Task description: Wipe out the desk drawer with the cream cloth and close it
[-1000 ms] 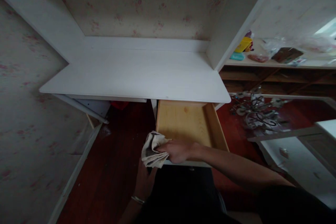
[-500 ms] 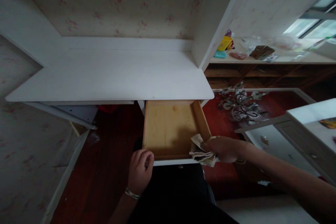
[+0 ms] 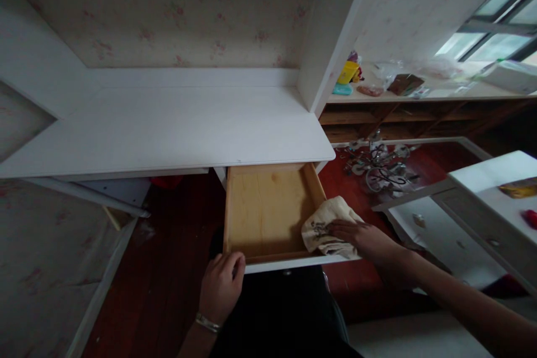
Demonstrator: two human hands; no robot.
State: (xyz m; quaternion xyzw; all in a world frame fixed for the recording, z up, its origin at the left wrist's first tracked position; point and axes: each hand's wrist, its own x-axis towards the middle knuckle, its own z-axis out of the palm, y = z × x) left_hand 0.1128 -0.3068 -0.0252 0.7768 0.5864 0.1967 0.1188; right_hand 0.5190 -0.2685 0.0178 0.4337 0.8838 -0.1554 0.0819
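Left hand point(image 3: 221, 285), bare, a pale banded bracelet point(image 3: 207, 323) at the wrist: at the drawer's front left corner, back of the hand uppermost, fingers curled inward, thumb near the index finger. Whether they grip the edge cannot be told.

Cream fabric cloth point(image 3: 321, 221) with dark printed marks, crumpled: directly beneath the right-hand fingers, draped over the front right corner of the drawer, spreading past the fingertips toward the interior.

Right hand point(image 3: 371, 241), bare: fingers extended, close together, laid across the cloth; thumb hidden, so any pinch on the fabric cannot be told. Forearm slants in from the lower right, palm side down.

Pale wooden drawer point(image 3: 262, 210) with a white front: pulled out beneath the desk, above the person's black-clothed lap point(image 3: 281, 313).

White desk point(image 3: 201, 128) with rounded front corner and upright side panels: beyond the drawer.

White cabinet point(image 3: 470, 218) with knobbed drawers: to the right.

Tangled metal-and-glass fixture point(image 3: 381, 168): on the dark red floor point(image 3: 168, 257).

Long low wooden shelf unit point(image 3: 436, 99): farther back, bearing a yellow container point(image 3: 347, 72) and a brown box point(image 3: 405, 84), below a dark-framed window point(image 3: 497, 28).
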